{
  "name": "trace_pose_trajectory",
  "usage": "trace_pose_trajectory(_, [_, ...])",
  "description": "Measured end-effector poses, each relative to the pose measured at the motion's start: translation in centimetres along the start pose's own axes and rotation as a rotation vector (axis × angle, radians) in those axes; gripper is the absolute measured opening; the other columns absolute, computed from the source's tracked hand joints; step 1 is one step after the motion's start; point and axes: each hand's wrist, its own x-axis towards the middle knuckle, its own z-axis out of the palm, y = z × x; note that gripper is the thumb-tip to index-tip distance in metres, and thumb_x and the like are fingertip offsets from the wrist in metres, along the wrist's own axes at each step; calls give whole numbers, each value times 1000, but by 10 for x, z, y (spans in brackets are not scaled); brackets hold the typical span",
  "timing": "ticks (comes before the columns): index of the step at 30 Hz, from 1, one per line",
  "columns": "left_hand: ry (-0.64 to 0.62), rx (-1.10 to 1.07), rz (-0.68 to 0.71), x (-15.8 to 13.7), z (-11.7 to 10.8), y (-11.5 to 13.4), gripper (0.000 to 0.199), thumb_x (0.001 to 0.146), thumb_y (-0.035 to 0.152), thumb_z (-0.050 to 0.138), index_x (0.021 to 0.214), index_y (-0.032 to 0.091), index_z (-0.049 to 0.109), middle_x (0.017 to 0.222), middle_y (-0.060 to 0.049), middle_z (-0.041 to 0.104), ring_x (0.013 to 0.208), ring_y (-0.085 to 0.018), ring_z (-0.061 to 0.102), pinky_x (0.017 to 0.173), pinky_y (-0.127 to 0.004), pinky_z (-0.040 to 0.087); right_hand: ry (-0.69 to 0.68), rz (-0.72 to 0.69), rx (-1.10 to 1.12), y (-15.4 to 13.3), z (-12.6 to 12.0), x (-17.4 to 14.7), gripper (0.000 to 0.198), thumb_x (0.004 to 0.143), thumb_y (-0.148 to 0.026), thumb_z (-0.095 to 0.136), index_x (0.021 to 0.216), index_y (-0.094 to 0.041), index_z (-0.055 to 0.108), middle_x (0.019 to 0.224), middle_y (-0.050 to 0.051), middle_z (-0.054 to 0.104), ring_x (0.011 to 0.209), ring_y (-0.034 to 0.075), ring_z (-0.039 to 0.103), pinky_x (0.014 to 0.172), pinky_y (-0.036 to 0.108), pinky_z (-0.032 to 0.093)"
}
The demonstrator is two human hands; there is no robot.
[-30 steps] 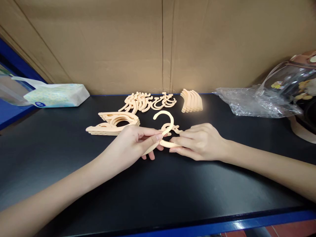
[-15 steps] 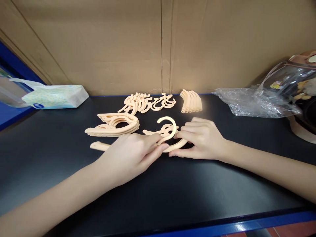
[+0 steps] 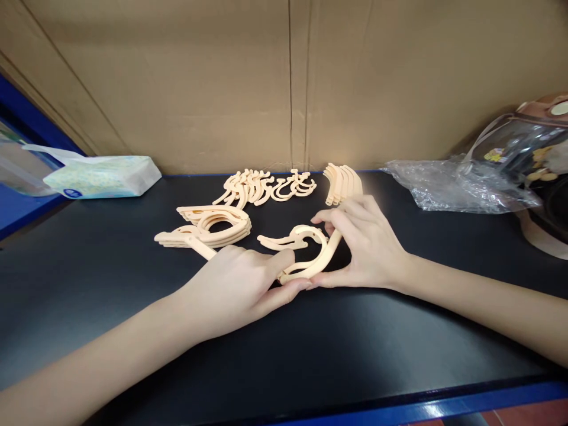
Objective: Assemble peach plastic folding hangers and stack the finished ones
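Glossy black, the surface (image 3: 284,361) is spreading below. The left hand (image 3: 233,284) is gripping a peach hanger (image 3: 307,273) by its middle, fingers curled closed; the right hand (image 3: 370,239) is holding that hanger's right arm, thumb and fingers partly spread around it. Just beyond, loose hanger parts (image 3: 276,241) are lying; to their left, a hanger stack (image 3: 180,236) is resting. Farther back, curved pieces (image 3: 242,192) are lying before cardboard (image 3: 186,89).
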Motion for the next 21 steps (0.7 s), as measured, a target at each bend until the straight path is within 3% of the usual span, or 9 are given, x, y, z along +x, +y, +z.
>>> trace_pose_trajectory(6, [100, 76, 36, 0, 1, -1, 34, 96, 39, 41, 71, 18, 49, 44, 6, 47, 35, -12, 44, 43, -22, 21, 139, -65, -30, 0, -6, 0, 66, 71, -72, 61, 105, -15, 58, 115, 17, 60, 110, 32, 53, 92, 46, 36])
trace_pose_trajectory(9, [141, 100, 40, 0, 0, -4, 32, 96, 38, 42, 73, 18, 51, 44, 6, 47, 35, -11, 44, 43, -22, 23, 215, -173, -65, -3, -8, -1, 41, 83, -55, 59, 100, -17, 61, 92, 9, 65, 87, 23, 57, 78, 39, 38])
trace_pose_trajectory(12, [160, 99, 48, 0, 0, -5, 27, 97, 36, 43, 80, 18, 55, 47, 6, 51, 37, -11, 48, 43, -21, 25, 147, -277, -84, -6, -8, -2, 26, 90, -37, 56, 103, -16, 63, 67, -1, 62, 62, 14, 49, 64, 33, 34])
trace_pose_trajectory(17, [163, 97, 114, 0, 4, -6, 28, 96, 39, 45, 83, 17, 55, 47, 7, 49, 37, -12, 48, 42, -23, 27, 79, -197, -40, -6, -8, 0, 20, 91, -32, 55, 98, -16, 67, 78, 3, 69, 71, 17, 53, 67, 32, 36])
trace_pose_trajectory(21, [142, 48, 213, 0, 7, -6, 21, 95, 36, 50, 96, 15, 56, 64, 3, 62, 52, -12, 59, 48, -24, 35, 56, -105, 6, -5, -7, 0, 23, 95, -28, 48, 91, -16, 66, 79, 5, 67, 76, 18, 54, 70, 33, 36])
